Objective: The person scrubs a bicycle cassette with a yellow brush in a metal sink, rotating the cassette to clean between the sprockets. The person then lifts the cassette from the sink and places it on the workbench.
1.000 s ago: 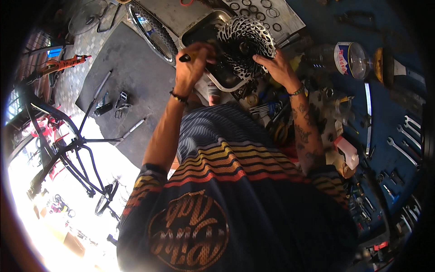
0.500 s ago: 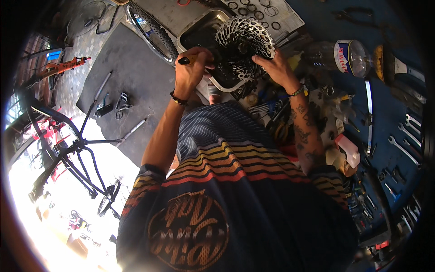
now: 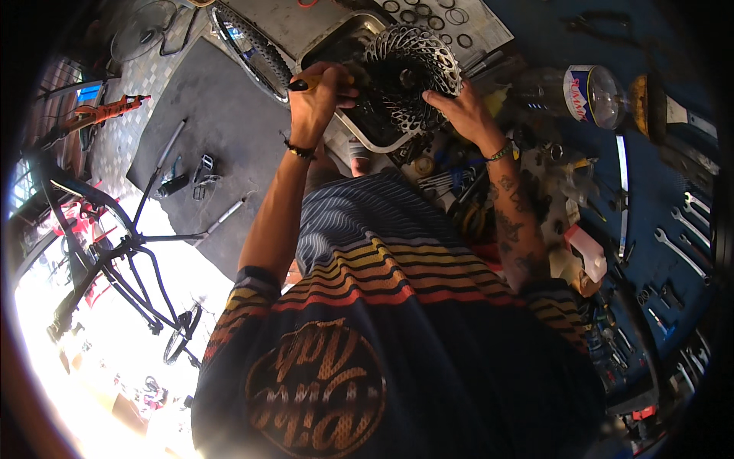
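Note:
My right hand (image 3: 461,111) grips a bicycle cassette (image 3: 440,57) by its rim, thumb on the near side. The cassette is tilted over a metal tray (image 3: 391,143), its large silver sprockets towards the right and darker cogs inside. My left hand (image 3: 315,96) is closed around a yellow-handled tool (image 3: 312,81) with a black end. The far end of this tool is blurred and dark beside the cassette, so I cannot make out its tip. Dark wet grime coats the bottom of the tray.
Black rings (image 3: 423,11) lie on paper beyond the tray. A bicycle wheel (image 3: 256,57) is left of it. To the right are a clear plastic bottle (image 3: 604,99) and wrenches (image 3: 683,251) on a blue surface. A black bike frame (image 3: 126,249) stands at the left.
My left hand has shifted slightly left and away from me with the tool. The cassette has turned a little in my right hand, which stays in nearly the same place.

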Tool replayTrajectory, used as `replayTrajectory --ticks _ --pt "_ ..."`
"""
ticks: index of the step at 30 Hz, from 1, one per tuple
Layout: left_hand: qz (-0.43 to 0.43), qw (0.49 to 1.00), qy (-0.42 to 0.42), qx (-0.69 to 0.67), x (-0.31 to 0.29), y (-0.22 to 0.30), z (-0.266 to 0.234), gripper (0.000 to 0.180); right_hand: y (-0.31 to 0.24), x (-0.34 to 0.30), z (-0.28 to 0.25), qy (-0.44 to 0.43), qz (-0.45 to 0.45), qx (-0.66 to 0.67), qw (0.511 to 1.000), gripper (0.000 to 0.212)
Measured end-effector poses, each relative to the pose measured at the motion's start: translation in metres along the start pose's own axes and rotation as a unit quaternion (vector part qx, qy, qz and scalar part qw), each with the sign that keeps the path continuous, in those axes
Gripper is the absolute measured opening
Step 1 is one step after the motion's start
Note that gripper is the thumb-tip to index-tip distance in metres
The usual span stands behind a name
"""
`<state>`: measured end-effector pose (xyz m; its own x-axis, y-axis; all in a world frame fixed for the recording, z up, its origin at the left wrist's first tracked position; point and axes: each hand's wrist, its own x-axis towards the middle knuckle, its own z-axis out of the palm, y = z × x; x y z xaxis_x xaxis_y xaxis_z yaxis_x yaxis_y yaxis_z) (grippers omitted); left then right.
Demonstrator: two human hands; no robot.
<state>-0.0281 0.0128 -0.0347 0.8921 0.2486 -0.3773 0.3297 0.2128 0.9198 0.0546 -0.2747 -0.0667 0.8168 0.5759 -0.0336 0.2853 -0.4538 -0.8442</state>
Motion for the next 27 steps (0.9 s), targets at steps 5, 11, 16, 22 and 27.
replayTrajectory --ticks 5,11,16,22,27 --pt "-0.043 0.998 -0.033 -0.019 -0.001 0.005 0.01 0.034 -0.005 0.003 -0.002 -0.004 -0.16 -0.236 0.958 0.039" --pt "-0.129 0.987 -0.059 -0.071 -0.008 0.005 0.019 0.033 -0.032 0.004 -0.003 -0.005 0.026 0.028 0.999 0.035" --pt "0.04 0.994 0.067 -0.074 -0.015 0.003 0.029 0.032 -0.042 0.005 -0.003 0.007 -0.002 -0.032 0.999 0.037" --pt "0.011 0.995 0.064 -0.077 -0.024 0.004 0.04 0.033 -0.043 0.003 0.0 0.006 0.018 -0.048 0.999 0.029" --pt "-0.035 0.996 0.0 -0.085 -0.024 0.006 0.038 0.034 -0.04 0.003 0.0 0.032 -0.095 -0.135 0.986 0.022"
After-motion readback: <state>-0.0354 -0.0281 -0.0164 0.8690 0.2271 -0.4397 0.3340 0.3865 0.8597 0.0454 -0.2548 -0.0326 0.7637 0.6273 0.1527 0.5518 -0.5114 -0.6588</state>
